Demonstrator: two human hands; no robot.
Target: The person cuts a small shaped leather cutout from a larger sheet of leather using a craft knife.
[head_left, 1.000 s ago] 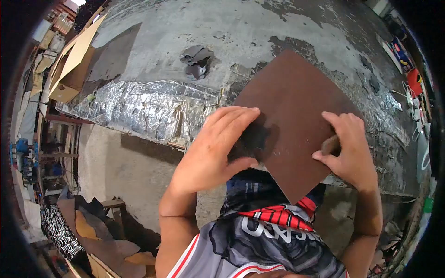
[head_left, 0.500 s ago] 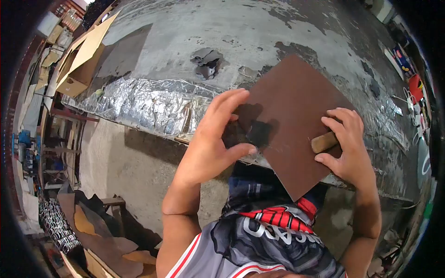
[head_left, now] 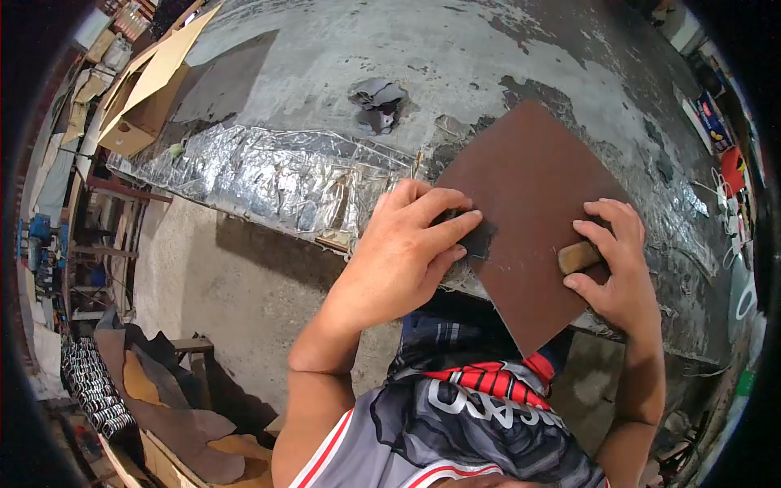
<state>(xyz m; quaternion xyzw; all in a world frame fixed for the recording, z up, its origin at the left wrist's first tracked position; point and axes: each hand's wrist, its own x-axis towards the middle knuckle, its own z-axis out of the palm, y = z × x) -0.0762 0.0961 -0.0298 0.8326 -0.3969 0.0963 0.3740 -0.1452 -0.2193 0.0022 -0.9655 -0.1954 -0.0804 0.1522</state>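
A flat brown square sheet (head_left: 537, 179), which looks like leather, lies cornerwise over the front edge of the worktable. My left hand (head_left: 411, 244) is at its left edge, fingers drawn together in a pinch over a small black piece (head_left: 482, 241). Part of that piece is hidden beneath the fingertips. My right hand (head_left: 618, 272) rests on the sheet's right side, thumb and fingers curved around a short wooden block (head_left: 578, 257). The block's far end disappears under the palm.
The worktable (head_left: 309, 81) has a peeling grey top with a torn hole (head_left: 378, 106) and a foil-like front strip (head_left: 268, 175). An open cardboard box (head_left: 142, 106) stands at the far left. Leather scraps (head_left: 163, 407) are piled lower left. A red item (head_left: 734, 169) and cables are at right.
My left hand has closed from a wide spread into a pinch at the black piece. My right hand and the block stay in place on the sheet. The view has shifted slightly.
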